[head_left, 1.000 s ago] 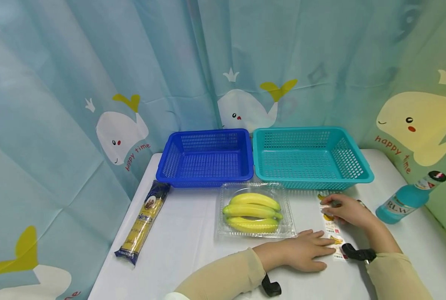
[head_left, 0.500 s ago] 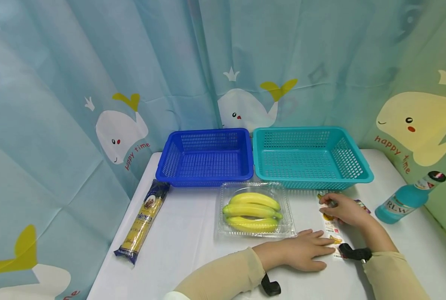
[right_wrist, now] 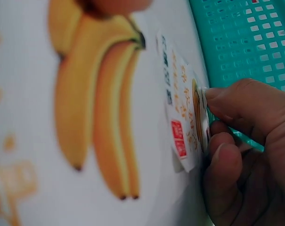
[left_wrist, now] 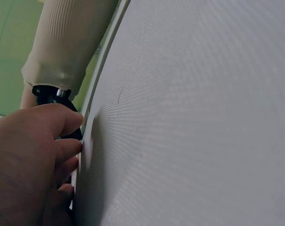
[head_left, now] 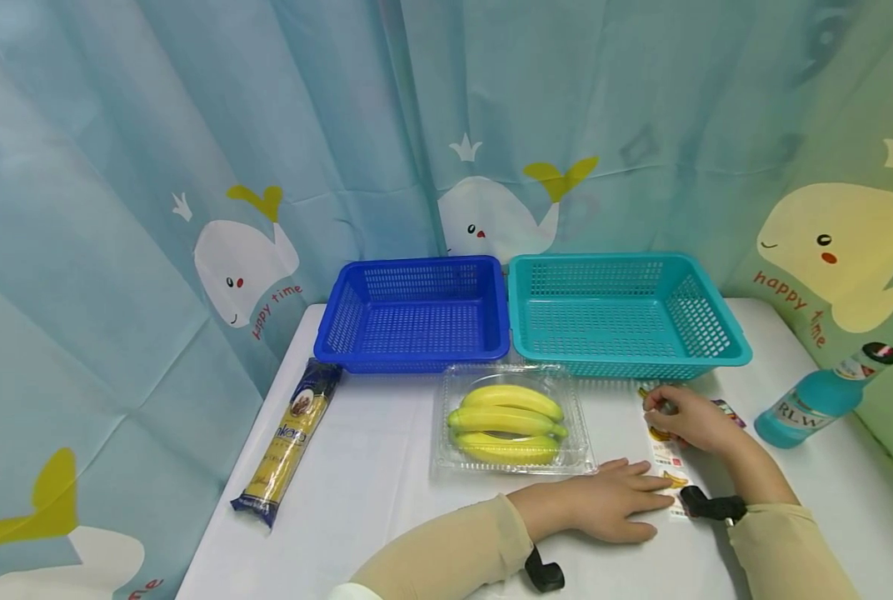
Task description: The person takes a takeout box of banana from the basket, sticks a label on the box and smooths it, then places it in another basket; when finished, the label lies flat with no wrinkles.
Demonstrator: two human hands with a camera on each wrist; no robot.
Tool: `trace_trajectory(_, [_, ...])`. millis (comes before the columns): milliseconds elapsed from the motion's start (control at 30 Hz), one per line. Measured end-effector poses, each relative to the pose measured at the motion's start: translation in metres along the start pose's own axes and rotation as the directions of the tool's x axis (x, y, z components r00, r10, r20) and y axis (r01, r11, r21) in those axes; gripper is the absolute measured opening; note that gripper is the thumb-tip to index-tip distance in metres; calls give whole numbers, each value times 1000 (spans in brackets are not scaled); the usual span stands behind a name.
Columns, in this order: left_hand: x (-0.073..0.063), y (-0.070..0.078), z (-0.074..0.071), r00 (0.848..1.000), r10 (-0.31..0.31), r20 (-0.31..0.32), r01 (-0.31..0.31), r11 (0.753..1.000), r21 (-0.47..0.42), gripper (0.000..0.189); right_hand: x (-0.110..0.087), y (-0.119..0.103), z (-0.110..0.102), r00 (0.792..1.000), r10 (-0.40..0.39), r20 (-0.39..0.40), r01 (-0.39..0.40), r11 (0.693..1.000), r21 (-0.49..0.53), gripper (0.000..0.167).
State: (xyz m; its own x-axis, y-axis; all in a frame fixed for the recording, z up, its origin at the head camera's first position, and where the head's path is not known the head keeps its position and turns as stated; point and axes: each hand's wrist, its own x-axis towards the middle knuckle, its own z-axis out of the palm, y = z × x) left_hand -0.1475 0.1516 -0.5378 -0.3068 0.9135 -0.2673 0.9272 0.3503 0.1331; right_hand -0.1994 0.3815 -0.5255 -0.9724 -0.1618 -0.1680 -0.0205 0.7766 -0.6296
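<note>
Right grip [head_left: 700,423], pinched nearly closed, banana label [right_wrist: 185,108] held by its edge

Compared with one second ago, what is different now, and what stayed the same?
The right hand shifted slightly to the left, uncovering more of the small dark packet beside it. I see nothing newly taken hold of or let go at the banana labels. The left hand, blue basket, teal basket, boxed bananas and bottle stayed as they were.
</note>
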Motion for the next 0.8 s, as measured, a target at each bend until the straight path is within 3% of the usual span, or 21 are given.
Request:
trace_trajectory(200, [1, -2, 0, 1000, 4, 20, -3, 999, -46, 56, 0, -4, 0, 1000, -2, 0, 2, 999, -51, 12])
trace_trajectory(467, [1, -3, -1, 999, 1, 36, 2, 997, -77, 55, 2, 1, 0, 1000, -16, -21, 15, 1000, -16, 15])
trace_trajectory(667, [2, -3, 0, 999, -1, 39, 4, 997, -80, 55, 0, 0, -1, 1000, -5, 17, 5, 1000, 2, 26])
trace_trajectory(800, [3, -3, 0, 999, 3, 35, 0, 997, -83, 55, 0, 0, -2, 1000, -5, 14, 5, 1000, -11, 20])
